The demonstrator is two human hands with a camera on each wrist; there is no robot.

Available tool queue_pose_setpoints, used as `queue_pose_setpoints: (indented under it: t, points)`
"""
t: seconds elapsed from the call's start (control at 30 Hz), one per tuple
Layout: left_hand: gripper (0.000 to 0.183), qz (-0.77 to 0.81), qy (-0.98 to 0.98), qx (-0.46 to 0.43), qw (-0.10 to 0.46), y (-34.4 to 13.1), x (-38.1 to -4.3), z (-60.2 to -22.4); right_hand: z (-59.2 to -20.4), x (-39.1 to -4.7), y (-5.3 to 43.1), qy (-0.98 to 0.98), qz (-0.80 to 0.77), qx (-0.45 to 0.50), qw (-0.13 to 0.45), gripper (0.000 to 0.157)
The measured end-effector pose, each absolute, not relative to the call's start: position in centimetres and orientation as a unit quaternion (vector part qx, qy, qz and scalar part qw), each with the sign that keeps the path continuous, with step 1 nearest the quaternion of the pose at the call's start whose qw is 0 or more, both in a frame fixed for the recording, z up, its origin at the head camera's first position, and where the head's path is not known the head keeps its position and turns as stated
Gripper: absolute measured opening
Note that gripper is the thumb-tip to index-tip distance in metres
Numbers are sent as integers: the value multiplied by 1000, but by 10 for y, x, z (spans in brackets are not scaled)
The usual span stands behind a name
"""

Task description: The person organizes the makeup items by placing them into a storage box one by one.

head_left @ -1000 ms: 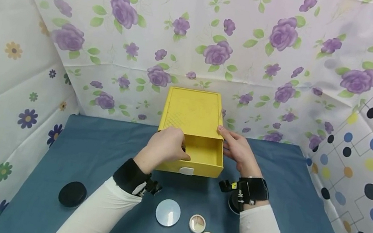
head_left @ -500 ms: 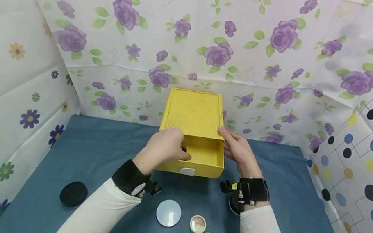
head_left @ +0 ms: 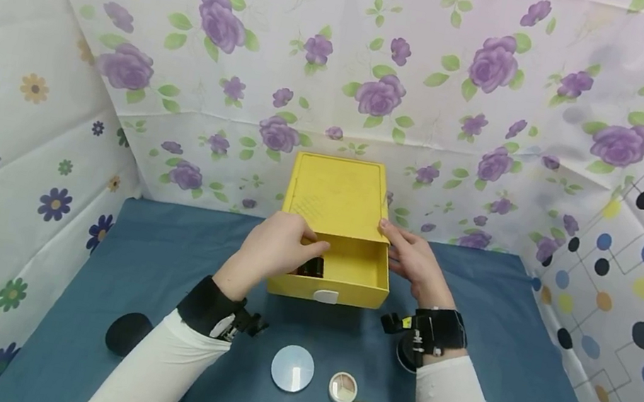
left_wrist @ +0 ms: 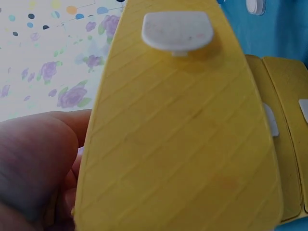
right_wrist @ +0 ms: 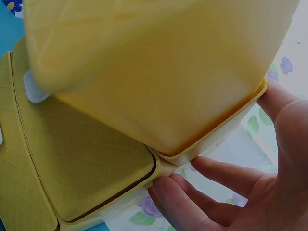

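Observation:
A yellow chest of drawers [head_left: 336, 193] stands at the back of the table with its top drawer [head_left: 353, 295] pulled out. My left hand [head_left: 278, 243] is over the drawer's left side, thumb and forefinger apart; the other fingertips are hidden. Glossy black items [head_left: 312, 267] lie inside, just under the thumb. In the left wrist view the drawer front, with its white tab [left_wrist: 177, 31], covers most of that hand. My right hand [head_left: 413, 260] holds the chest's right front edge, thumb at the top, fingers [right_wrist: 226, 175] against the side.
On the blue cloth [head_left: 61, 320] lie a black round case [head_left: 128, 333], a pale round disc [head_left: 292, 369] and two small three-shade compacts [head_left: 343, 389]. Another black round thing [head_left: 406, 354] is partly hidden under the right wrist. Floral cloth [head_left: 241, 72] hangs behind the chest.
My left hand has lifted and drawn back slightly to the left, showing more of the black items. The right hand keeps its place on the chest.

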State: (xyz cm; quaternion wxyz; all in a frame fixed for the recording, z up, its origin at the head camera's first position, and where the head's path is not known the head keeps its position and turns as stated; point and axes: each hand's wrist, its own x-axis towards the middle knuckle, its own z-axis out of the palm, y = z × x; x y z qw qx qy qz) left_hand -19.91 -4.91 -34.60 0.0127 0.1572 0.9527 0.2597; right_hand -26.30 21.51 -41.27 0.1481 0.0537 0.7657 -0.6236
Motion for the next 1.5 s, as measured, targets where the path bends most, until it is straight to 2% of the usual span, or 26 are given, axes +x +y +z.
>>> queue_pose_setpoints:
  t: [0.3,0.5,0.67,0.77,0.9,1.0,1.13,1.37,1.5]
  points:
    - [23,278,948,153,13,-62,-198,-346,-412,-262,215,772,-614,57,152,97]
    - [25,291,941,171,-1,-69,-196,-346,-410,-261,215,778,-606,58,155,100]
    - [32,357,915,185,-41,-81,-185,-351,-412,-263,215,776,-610,52,149,98]
    - [40,406,890,188,-86,-94,-170,-360,-414,-263,213,774,-615,45,145,95]
    - [44,434,874,158,-151,-113,-150,-373,-415,-263,213,772,-618,44,141,93]
    - [44,440,874,125,-164,-130,-140,-382,-415,-263,214,772,-619,52,138,96]
    - [39,426,891,96,-126,-157,-128,-402,-415,-262,215,768,-623,52,140,95]
    - [38,394,918,33,6,-185,-99,-463,-414,-262,215,769,-621,51,141,95]
    - [41,360,930,4,71,-189,-88,-484,-413,-262,215,768,-623,47,141,96]
